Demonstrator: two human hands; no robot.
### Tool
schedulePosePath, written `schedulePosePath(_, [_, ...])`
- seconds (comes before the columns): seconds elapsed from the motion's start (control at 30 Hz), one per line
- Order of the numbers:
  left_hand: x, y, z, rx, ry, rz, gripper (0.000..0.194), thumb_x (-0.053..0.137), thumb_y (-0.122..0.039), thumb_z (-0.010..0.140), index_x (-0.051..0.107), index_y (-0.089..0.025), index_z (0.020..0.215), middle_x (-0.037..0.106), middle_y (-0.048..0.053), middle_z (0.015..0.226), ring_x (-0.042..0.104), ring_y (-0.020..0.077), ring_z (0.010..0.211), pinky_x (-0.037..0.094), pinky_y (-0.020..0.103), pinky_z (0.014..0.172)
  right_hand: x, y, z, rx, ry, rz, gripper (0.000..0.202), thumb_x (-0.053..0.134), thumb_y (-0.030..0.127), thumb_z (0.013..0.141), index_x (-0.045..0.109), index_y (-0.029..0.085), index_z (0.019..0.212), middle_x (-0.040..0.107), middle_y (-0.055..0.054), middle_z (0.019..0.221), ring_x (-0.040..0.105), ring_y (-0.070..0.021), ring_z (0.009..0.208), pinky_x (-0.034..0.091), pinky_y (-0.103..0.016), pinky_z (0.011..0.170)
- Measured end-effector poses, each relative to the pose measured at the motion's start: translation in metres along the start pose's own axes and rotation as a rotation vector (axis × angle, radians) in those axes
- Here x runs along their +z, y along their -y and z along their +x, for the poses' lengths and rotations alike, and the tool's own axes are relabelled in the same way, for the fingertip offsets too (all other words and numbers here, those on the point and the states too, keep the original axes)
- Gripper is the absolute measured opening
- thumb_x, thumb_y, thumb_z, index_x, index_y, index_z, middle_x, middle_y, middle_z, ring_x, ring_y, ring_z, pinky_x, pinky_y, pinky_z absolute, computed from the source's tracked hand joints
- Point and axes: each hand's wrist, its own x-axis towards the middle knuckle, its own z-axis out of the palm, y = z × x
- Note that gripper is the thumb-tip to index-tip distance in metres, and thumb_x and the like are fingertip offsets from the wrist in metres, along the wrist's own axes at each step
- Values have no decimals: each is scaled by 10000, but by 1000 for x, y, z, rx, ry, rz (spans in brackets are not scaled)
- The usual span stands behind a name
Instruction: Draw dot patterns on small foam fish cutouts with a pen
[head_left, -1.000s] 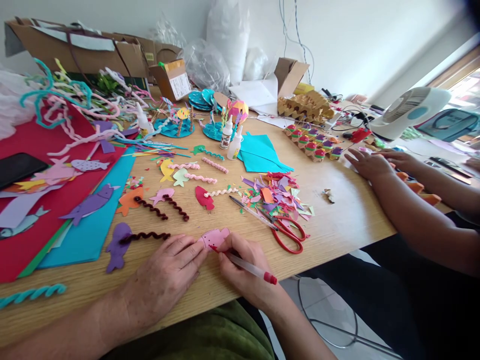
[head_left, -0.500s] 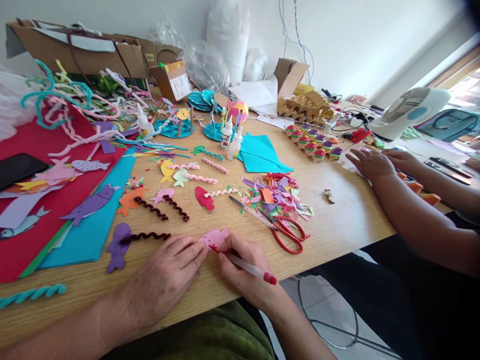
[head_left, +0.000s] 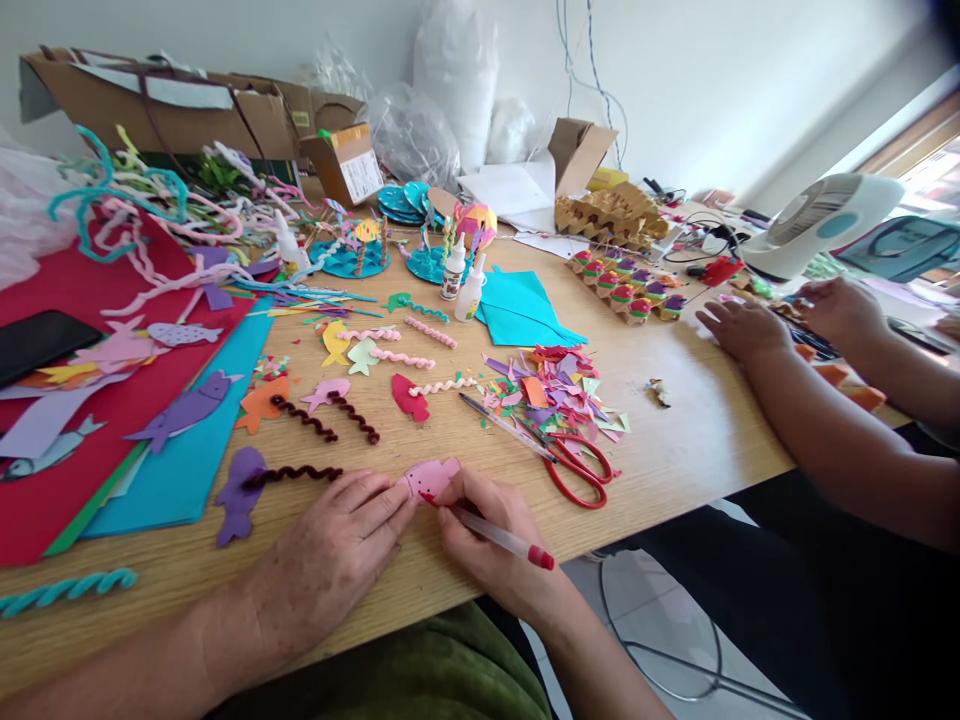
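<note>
A pink paper fish [head_left: 429, 478] with small dark dots and a red mark lies near the table's front edge. My right hand [head_left: 487, 530] is closed around a red-capped pen [head_left: 510, 541], its tip at the fish. The fingers of my left hand [head_left: 341, 545] lie flat and extended, their tips on the fish's left end. Left of that hand is a purple fish [head_left: 240, 495] with a dark brown twisted pipe cleaner [head_left: 300, 472]. A red fish [head_left: 409, 398] with a pale pink twist lies above. Red-handled scissors [head_left: 577, 470] and a second pen [head_left: 502, 424] rest to the right.
Paper scraps [head_left: 547, 385], glue bottles [head_left: 469, 290] and blue sheets [head_left: 525, 305] sit mid-table. Coloured sheets [head_left: 187, 480] and a phone [head_left: 45, 340] are at left. Another person's hands [head_left: 746, 325] work at right, near painted egg-carton cups [head_left: 626, 285] and a white fan [head_left: 821, 225].
The other person's farther hand has shifted and lifted slightly. The view has moved very slightly; my hands, the pen and the pink fish look the same.
</note>
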Motion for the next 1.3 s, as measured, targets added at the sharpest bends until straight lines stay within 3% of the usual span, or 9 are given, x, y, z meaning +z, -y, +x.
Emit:
schedulePosePath(0.57, [-2,1,1,16,0,-22,301,365,-75,926,582,-39,1132,635,112,1060,528,249,1008,480,411,876,-2,2,0,17,11,1,113,441,110,726,423,209,675,442,58,568,395,-89,473,292,-199,487])
schedulePosePath(1.3, [-1,0,2,10,14,-19,302,343,-99,944,590,-53,1112,642,98,1050,534,252,997,482,418,867,-1,1,0,4,2,8,111,451,101,719,443,202,674,458,57,576,409,-84,482,306,-190,497])
